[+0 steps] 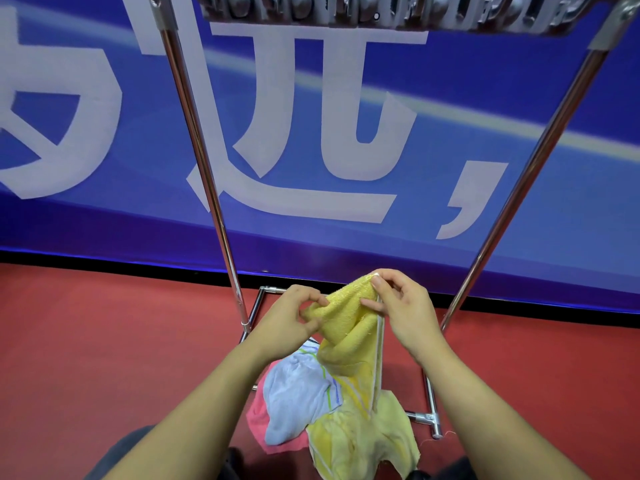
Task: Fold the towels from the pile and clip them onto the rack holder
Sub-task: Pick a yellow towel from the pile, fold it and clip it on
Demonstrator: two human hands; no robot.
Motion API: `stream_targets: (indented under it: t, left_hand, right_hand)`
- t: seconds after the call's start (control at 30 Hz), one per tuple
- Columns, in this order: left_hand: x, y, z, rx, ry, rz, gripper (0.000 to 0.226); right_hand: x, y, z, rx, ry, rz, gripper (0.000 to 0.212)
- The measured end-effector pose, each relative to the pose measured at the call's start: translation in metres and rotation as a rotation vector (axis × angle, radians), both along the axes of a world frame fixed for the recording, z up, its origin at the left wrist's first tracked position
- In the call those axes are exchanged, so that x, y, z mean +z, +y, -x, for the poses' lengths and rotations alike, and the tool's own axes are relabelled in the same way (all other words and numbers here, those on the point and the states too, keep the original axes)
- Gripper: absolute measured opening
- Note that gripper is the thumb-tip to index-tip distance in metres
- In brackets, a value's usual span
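Both hands grip one yellow towel [341,327] below the rack holder [377,12].
Left hand [294,315] and right hand [401,306] pinch its top edge; remaining pile [298,393] lies on red floor [104,341] beneath.

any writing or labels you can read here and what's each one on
"远," in big white print on the blue banner behind the rack: one whole Chinese character followed by a comma.
A second white character at the banner's left edge is cut off by the frame, so it cannot be read.
The yellow towel in both hands, the towels in the pile and the clips at the top of the rack show no readable print.
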State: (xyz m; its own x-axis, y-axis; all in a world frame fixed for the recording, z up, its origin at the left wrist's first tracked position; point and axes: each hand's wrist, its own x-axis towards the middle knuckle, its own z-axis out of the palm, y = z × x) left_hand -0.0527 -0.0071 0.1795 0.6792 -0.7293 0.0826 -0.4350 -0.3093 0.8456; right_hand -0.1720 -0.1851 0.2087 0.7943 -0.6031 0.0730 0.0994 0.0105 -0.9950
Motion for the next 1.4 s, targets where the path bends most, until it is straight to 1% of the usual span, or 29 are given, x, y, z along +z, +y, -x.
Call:
stream_targets:
  t: [0.1,0.23,0.37,0.43,0.5,0.6,0.67,0.73,0.83,0.87,1.03,1.1,1.27,1.3,1.4]
  left_hand:
    - [-0.006,-0.001,-0.001,-0.008,0.004,-0.042,0.029]
    - [-0.010,-0.002,-0.005,-0.016,-0.040,-0.102,0.026]
    - [-0.011,0.002,-0.008,-0.068,-0.061,-0.237,0.019]
    - [-0.010,0.003,-0.009,-0.049,-0.066,-0.283,0.019]
    - [-0.006,0.004,-0.010,-0.010,-0.099,-0.290,0.017]
    - [0.000,0.002,-0.011,0.055,-0.236,-0.249,0.019]
    - [0.004,0.001,-0.012,0.086,-0.266,-0.178,0.022]
    - [0.005,0.000,-0.015,0.101,-0.201,-0.063,0.018]
    - [0.010,0.000,-0.011,0.125,-0.058,0.094,0.010]
    - [0.011,-0.001,-0.010,0.137,-0.023,0.120,0.011]
    - [0.017,-0.001,-0.009,0.117,0.157,0.274,0.040]
    - [0.020,-0.001,-0.010,0.102,0.174,0.278,0.040]
    - [0.018,0.001,-0.011,0.071,0.085,0.156,0.014]
    - [0.017,0.001,-0.010,0.052,0.083,0.136,0.012]
    - [0.017,-0.002,-0.005,-0.025,0.062,0.093,0.018]
  right_hand:
    - [0.001,0.000,0.001,0.000,-0.034,-0.017,0.014]
    - [0.003,-0.003,0.002,-0.011,-0.062,-0.027,0.014]
    - [0.004,-0.011,0.005,-0.037,-0.070,-0.038,0.012]
    - [0.003,-0.016,0.006,-0.055,-0.062,-0.025,0.013]
    - [0.001,-0.019,0.006,-0.098,-0.034,0.001,0.013]
    - [-0.004,-0.024,0.007,-0.171,0.011,0.030,0.016]
    - [-0.007,-0.026,0.007,-0.198,0.026,0.029,0.015]
    - [-0.009,-0.028,0.007,-0.223,0.038,0.003,0.013]
    - [-0.014,-0.032,0.006,-0.263,0.044,-0.034,0.013]
    - [-0.017,-0.034,0.005,-0.265,0.039,-0.053,0.013]
    - [-0.026,-0.040,0.002,-0.244,0.018,-0.108,0.022]
    - [-0.026,-0.040,0.001,-0.232,0.009,-0.106,0.022]
    - [-0.028,-0.042,-0.001,-0.223,0.016,-0.076,0.018]
    - [-0.028,-0.043,-0.001,-0.223,0.023,-0.070,0.018]
    - [-0.031,-0.045,-0.001,-0.225,0.038,-0.075,0.015]
